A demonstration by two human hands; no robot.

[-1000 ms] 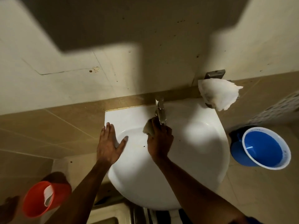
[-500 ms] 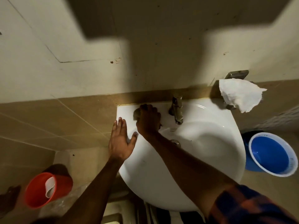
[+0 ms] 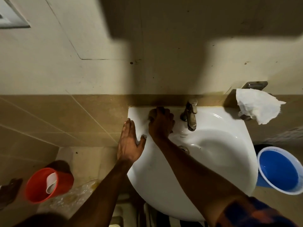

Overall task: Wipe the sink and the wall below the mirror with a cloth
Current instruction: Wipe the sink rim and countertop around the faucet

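White porcelain sink (image 3: 164, 185) under wipe. The right grip (image 3: 161, 125) is curled tight round the bunched cloth (image 3: 152, 113), pressing it on the back ledge at about 11 o'clock of the bowl, hard against the wall joint. A second ago this cloth was at the tap (image 3: 190, 114), 12 o'clock; it has since travelled left along the ledge. The left grip (image 3: 129, 143) remains flat, fingers straight, holding nothing, braced on the rim at 9 o'clock. Judgement: tap area attended to, back-left corner now in hand. The bowl's right side, 1 to 5 o'clock, and the wall (image 3: 164, 71) above look still outstanding.
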